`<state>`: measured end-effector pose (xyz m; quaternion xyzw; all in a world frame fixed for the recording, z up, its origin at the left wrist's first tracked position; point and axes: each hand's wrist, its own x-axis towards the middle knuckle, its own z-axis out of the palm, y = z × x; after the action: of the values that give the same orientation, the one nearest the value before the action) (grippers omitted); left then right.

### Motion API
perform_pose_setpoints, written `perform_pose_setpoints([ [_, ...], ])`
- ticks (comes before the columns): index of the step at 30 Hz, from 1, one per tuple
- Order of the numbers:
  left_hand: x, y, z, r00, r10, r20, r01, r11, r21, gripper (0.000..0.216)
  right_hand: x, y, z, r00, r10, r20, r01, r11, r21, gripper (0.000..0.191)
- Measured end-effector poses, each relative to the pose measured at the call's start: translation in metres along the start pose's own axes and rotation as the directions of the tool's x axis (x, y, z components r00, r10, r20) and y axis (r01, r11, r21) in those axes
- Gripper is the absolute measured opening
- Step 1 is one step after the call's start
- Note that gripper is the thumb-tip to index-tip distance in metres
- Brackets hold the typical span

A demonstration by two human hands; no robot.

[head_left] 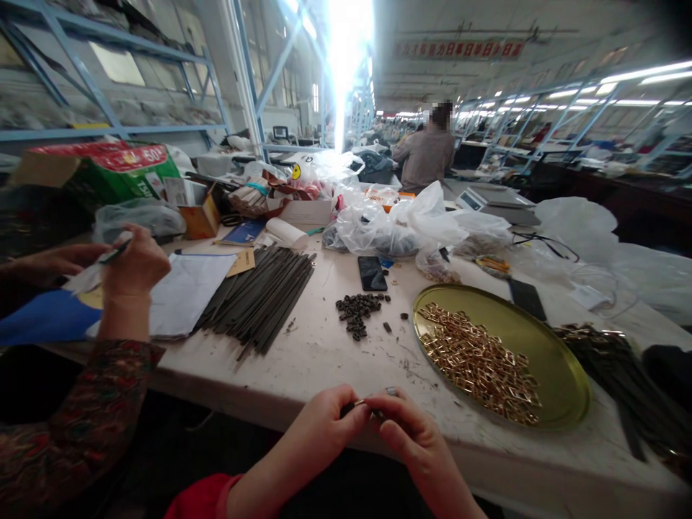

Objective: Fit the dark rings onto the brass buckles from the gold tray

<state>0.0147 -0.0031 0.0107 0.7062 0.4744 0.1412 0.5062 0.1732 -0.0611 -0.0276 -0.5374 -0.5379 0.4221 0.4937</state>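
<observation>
My left hand (331, 417) and my right hand (415, 427) meet at the table's front edge, fingertips pinched together. Between them is a thin dark strap (346, 409) with a small gold buckle (360, 402); my fingers cover most of both. Straight ahead lies a pile of small black loops (357, 308). Left of it is a bundle of long dark strips (264, 295). To the right, a round gold tray (562, 386) holds a heap of gold metal buckles (481, 360).
At left, another person's hand (132, 263) holds a pen over white papers (189, 292). A black phone (372, 274) lies mid-table, with plastic bags (400, 220) behind it. Dark straps with buckles (600, 357) lie at far right. A person (429, 148) is farther back.
</observation>
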Motion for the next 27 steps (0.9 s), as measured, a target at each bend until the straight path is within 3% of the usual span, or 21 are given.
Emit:
perform_pose_setpoints([
  [3, -0.004, 0.001, 0.0, 1.0, -0.005, -0.013, 0.005, 0.999, 0.05, 0.033, -0.001, 0.0, -0.001, 1.0, 0.016, 0.018, -0.016, 0.998, 0.053, 0.023],
  [7, -0.01, 0.001, 0.0, 0.996, 0.027, 0.08, -0.031, 0.999, 0.043, 0.031, 0.0, -0.001, -0.001, 0.999, -0.01, 0.042, 0.004, 0.989, 0.145, 0.023],
  [11, -0.014, 0.002, 0.002, 0.989, 0.07, 0.132, -0.079, 0.995, 0.058, 0.025, 0.003, 0.001, 0.0, 0.998, -0.038, 0.051, 0.031, 0.991, 0.127, 0.019],
  [23, -0.013, 0.001, 0.011, 0.994, 0.075, 0.082, -0.088, 0.983, 0.164, 0.016, -0.002, 0.003, 0.0, 0.987, -0.156, 0.029, 0.159, 0.966, -0.206, 0.011],
  [27, -0.015, 0.005, 0.016, 0.994, 0.079, 0.075, -0.092, 0.979, 0.182, 0.014, -0.006, 0.01, 0.003, 0.979, -0.183, -0.094, 0.147, 0.941, -0.306, 0.01],
])
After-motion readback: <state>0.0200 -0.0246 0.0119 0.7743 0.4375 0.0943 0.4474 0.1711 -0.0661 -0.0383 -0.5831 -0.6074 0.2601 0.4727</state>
